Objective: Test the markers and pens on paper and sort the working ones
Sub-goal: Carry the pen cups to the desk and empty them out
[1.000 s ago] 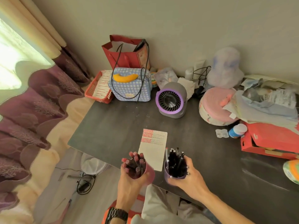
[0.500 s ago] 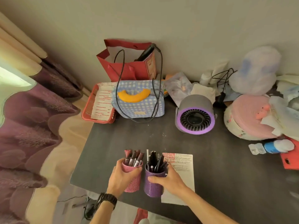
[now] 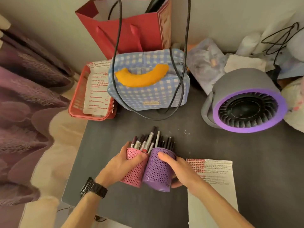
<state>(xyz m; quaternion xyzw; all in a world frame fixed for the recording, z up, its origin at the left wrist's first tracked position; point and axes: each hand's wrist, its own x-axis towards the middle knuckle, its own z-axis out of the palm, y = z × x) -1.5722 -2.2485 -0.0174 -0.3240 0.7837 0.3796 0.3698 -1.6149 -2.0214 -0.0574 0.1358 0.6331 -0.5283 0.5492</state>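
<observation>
The left grip [image 3: 125, 163] is wrapping round the pink cup [image 3: 135, 174] and the right grip [image 3: 180, 170] is clasping the purple cup [image 3: 156, 176]. The cups are touching side by side at the near left of the counter [image 3: 205, 142], both tilting away. Whether their bases are resting flat is unclear. Pens [image 3: 148, 142] are bristling from both cups. The paper [image 3: 213, 190] is lying just right of the purple cup, probably serving as the test sheet. Two cups are likely keeping the sorted pens apart, and no pen is out yet.
</observation>
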